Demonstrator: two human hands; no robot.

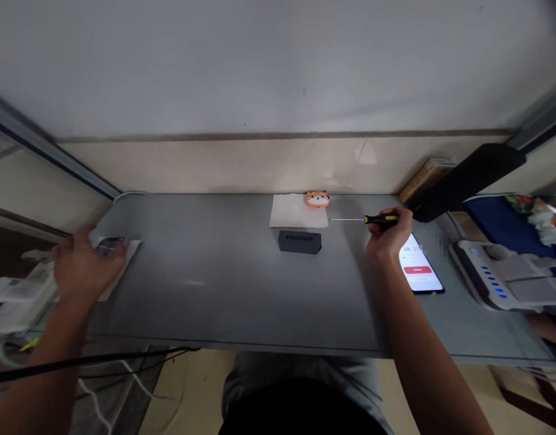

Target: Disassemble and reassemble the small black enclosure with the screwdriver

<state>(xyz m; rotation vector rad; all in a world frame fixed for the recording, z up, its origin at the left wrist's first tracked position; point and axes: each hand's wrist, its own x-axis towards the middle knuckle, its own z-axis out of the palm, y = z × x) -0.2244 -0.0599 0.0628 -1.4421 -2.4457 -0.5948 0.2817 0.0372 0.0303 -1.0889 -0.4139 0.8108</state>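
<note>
My right hand (390, 232) is closed around the black and yellow handle of a screwdriver (372, 220), whose thin shaft points left. Below its tip and to the left, a dark grey slotted box (300, 242) lies on the table. Behind the box is a sheet of white paper (287, 211), with an orange and white animal-face item (317, 199) on its far right corner. At the table's left end, my left hand (85, 263) has its fingers apart beside a small dark glossy object (109, 244). That object lies at a white sheet; whether the hand touches it I cannot tell.
A lit phone (420, 266) lies by my right forearm, with a white power strip (495, 275) farther right. A long black object (470, 181) leans at the back right. White boxes (19, 296) and a black cable (101, 360) are at the left.
</note>
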